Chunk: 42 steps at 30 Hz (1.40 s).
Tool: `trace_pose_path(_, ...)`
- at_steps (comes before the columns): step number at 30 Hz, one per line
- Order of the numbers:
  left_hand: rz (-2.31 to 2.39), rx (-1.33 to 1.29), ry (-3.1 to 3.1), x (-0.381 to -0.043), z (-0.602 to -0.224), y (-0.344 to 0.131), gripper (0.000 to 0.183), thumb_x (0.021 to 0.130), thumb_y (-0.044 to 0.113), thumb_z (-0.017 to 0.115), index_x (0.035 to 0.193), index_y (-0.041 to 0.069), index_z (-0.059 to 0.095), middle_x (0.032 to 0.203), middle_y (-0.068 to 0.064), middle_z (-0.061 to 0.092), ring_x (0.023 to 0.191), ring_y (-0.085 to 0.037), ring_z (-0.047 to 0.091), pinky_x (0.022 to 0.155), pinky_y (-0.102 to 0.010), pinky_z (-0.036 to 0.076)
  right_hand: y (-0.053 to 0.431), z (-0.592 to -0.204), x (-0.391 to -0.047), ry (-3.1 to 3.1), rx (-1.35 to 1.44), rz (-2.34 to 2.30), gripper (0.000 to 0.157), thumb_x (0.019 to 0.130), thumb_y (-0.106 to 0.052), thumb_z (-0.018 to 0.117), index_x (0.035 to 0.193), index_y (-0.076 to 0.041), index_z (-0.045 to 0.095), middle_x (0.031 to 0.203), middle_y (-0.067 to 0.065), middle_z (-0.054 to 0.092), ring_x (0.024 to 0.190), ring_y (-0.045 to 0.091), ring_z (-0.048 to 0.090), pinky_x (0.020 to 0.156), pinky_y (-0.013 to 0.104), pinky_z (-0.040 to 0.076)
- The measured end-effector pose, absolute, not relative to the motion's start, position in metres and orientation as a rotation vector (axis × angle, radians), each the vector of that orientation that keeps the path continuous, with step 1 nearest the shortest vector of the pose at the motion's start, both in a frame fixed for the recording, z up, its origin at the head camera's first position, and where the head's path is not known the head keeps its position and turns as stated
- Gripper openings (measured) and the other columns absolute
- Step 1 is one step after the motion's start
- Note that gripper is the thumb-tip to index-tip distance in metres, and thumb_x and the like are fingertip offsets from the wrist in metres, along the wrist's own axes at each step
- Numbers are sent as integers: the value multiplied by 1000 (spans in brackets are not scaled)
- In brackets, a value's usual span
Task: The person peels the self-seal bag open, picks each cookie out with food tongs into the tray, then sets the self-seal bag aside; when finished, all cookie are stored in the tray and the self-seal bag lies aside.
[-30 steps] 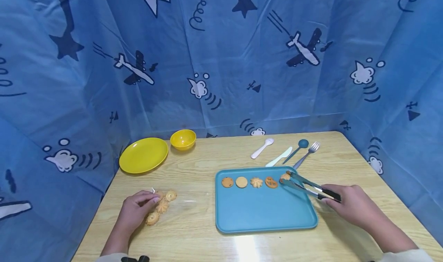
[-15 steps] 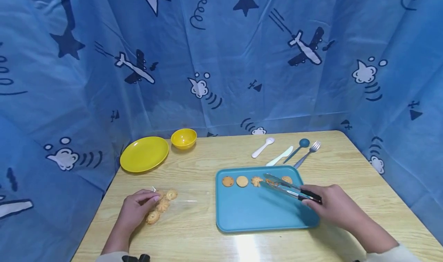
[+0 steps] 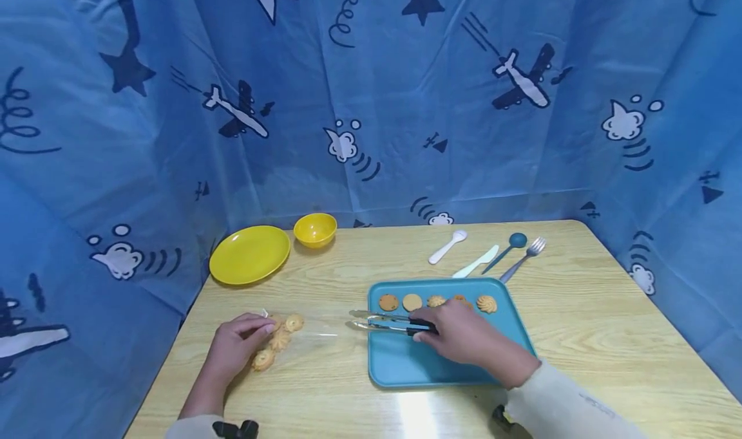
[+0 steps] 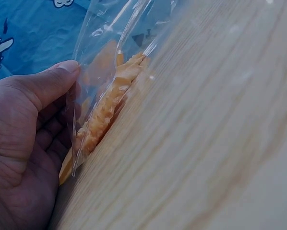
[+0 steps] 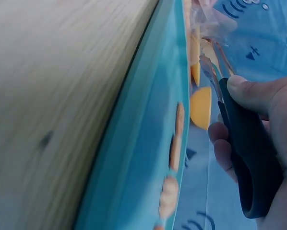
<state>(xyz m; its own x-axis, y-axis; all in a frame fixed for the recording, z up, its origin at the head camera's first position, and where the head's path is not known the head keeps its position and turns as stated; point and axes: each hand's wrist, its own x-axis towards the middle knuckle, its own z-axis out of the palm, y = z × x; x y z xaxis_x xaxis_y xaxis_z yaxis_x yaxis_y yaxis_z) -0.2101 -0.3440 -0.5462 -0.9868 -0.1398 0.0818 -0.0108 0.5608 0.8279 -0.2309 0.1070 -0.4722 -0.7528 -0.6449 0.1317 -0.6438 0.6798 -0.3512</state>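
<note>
My left hand [image 3: 234,345] pinches the edge of a clear plastic bag [image 4: 98,62] that lies on the table. Several cookies [image 3: 281,340] show through the film, beside my fingers. Above the blue tray [image 3: 400,371] my right hand [image 3: 466,329] grips metal tongs [image 3: 388,324] by their black handle. The tong tips stand a little apart with nothing between them, pointing left past the tray's left rim. Along the tray's far side runs a row of cookies, from a round one with dark specks [image 3: 388,302] to a swirled one [image 3: 486,304]. My right hand partly hides the pretzel-shaped one [image 3: 460,298].
At the back left stand a yellow plate [image 3: 249,255] and a yellow bowl [image 3: 315,231]. Behind the tray lie a white spoon [image 3: 447,246], a pale green knife [image 3: 476,262], a dark teal spoon [image 3: 506,251] and a fork [image 3: 524,259]. A blue curtain [image 3: 371,104] surrounds the table.
The tongs let go of the swirled cookie at the right end of the row. My right hand has moved left across the tray with them. My left hand keeps its place on the bag.
</note>
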Motion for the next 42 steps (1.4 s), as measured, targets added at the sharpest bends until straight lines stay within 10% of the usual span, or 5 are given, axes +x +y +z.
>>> trace_pose_path(18, -1447, 67, -2609, -213, -548, -343, 22, 93, 31, 75, 107, 15, 81, 105, 1, 75, 100, -5, 66, 89, -17, 53, 5, -475, -257, 2788, -1209, -433, 43, 96, -36, 72, 133, -14, 67, 78, -9, 68, 55, 2, 49, 53, 22, 42)
trace_pose_path(42, -1459, 112, -2631, -213, -549, -347, 27, 94, 37, 73, 112, 19, 80, 109, 2, 74, 104, -6, 65, 92, -18, 52, -15, -475, -255, 2874, -1220, -332, 31, 98, -34, 71, 125, -20, 71, 81, -8, 72, 59, 3, 53, 56, 25, 47)
